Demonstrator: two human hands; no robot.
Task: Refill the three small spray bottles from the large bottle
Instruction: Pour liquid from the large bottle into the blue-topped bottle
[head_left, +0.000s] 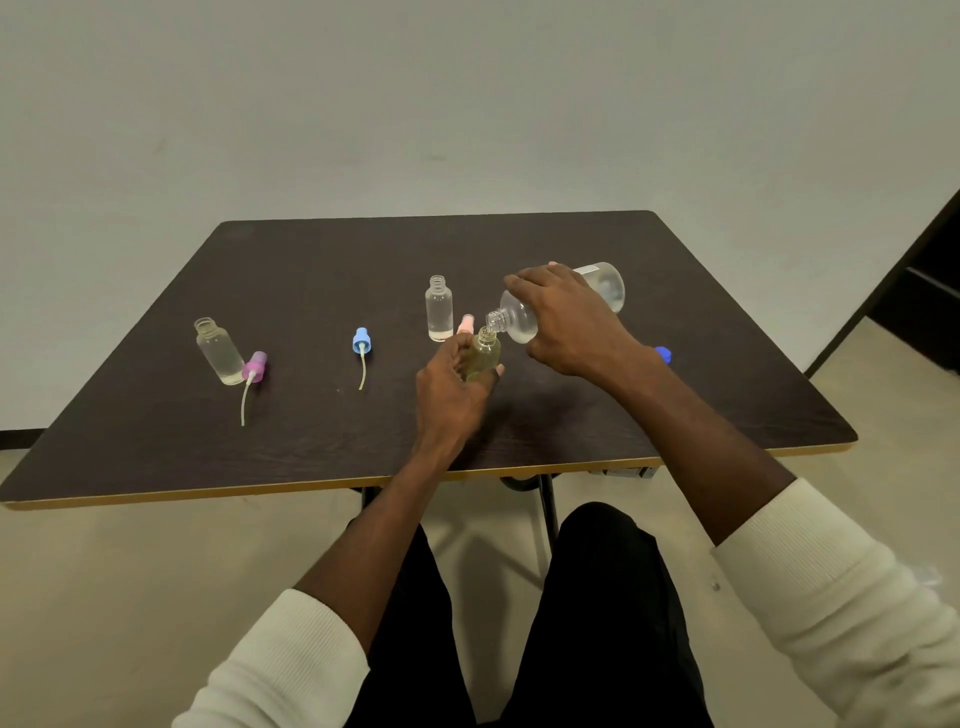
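My right hand (569, 322) grips the large clear bottle (605, 286), tipped on its side with its open neck (496, 320) pointing left and down. That neck meets the mouth of a small clear bottle (484, 356), which my left hand (452, 387) holds just above the table. A second small bottle (439, 308) stands open behind them with a little liquid at its bottom. The third small bottle (218, 351) stands open at the far left. Beside it lies a purple spray top (254, 367) with its tube.
A blue spray top (361, 343) with its tube lies mid-table on the dark table (311, 291). A pink spray top (466, 325) peeks out behind my left hand. A blue cap (663, 354) lies right of my right wrist. The table's front edge is near my knees.
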